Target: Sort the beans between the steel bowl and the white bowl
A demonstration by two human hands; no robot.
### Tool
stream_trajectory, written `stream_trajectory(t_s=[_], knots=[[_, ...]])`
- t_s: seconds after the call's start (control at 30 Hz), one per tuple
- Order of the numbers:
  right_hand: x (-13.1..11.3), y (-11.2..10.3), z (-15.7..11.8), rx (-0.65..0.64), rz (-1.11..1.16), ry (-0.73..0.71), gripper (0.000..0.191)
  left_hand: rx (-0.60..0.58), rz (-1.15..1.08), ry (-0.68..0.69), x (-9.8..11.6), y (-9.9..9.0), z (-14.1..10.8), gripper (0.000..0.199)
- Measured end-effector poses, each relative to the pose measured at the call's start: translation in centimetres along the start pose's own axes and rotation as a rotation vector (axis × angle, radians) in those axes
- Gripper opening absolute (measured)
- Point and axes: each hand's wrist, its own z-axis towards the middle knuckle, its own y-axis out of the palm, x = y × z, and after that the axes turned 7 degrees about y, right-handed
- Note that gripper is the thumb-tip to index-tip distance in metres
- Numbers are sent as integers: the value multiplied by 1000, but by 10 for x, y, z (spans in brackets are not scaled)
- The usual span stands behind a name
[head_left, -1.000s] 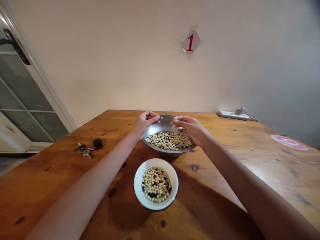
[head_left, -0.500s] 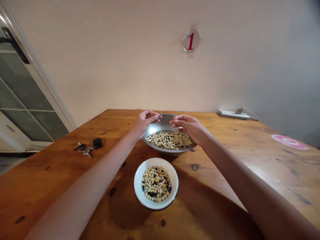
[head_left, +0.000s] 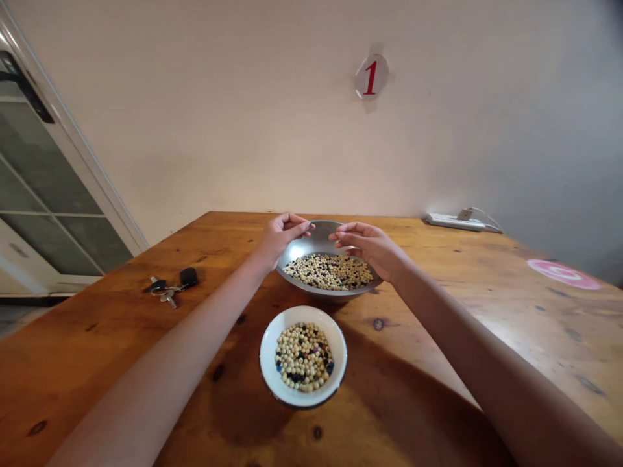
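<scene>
Over the left rim of a metal bowl [head_left: 331, 296], my left hand [head_left: 287, 235] holds its thumb and fingertips in a pinch, with a tiny dark bead showing at the tips. My right hand [head_left: 366, 241] pinches a small pale bead above the bowl's right side. A gap separates the two hands. Inside the metal bowl lie many cream and black beads [head_left: 326, 271]. Nearer to me stands a white bowl [head_left: 268, 353] with more beads [head_left: 304, 357], mostly cream with some black, blue and other colours.
The wooden table [head_left: 413, 337] reaches back to the wall. Keys [head_left: 170, 288] with black fobs lie on the left. A white power strip [head_left: 455, 222] with a plug and cord sits at the back right, and a pink round sticker [head_left: 564, 274] is at the right.
Almost nothing differs. Both hands keep their pinches above the metal bowl, and the whole view has shifted very slightly.
</scene>
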Motion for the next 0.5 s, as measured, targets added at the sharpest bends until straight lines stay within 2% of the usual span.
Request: stream_trajectory(t_s=[0.5], knots=[[0,2,0,19,-31,-5,17,1,10,10,2,1,-1,16]])
